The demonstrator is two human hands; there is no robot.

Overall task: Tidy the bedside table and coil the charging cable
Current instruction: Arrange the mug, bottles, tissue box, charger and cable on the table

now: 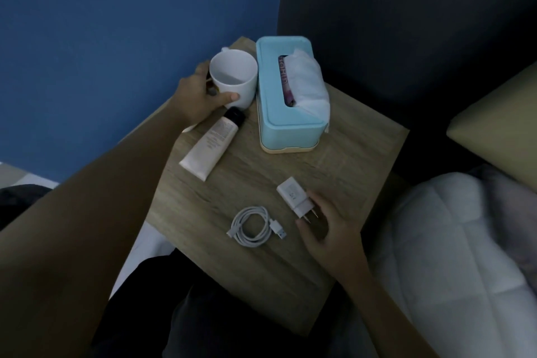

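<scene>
Both hands on the bedside table [290,285]

Left of the tissue box [286,125], the left hand [200,96] wraps the white mug [234,75]; nearer than it, the right hand [325,229] pinches the charger plug [295,197] (coiled cable [251,227] lies loose alongside).

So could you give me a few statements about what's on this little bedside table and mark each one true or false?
1. The left hand grips the white mug. True.
2. The white cable lies stretched out straight. False: it lies coiled in a loop on the table.
3. The right hand touches the white charger plug. True.
4. The blue tissue box is shut, with no tissue showing. False: a tissue sticks out of its slot.
5. The cream tube stands upright. False: it lies flat, its dark cap towards the mug.
</scene>
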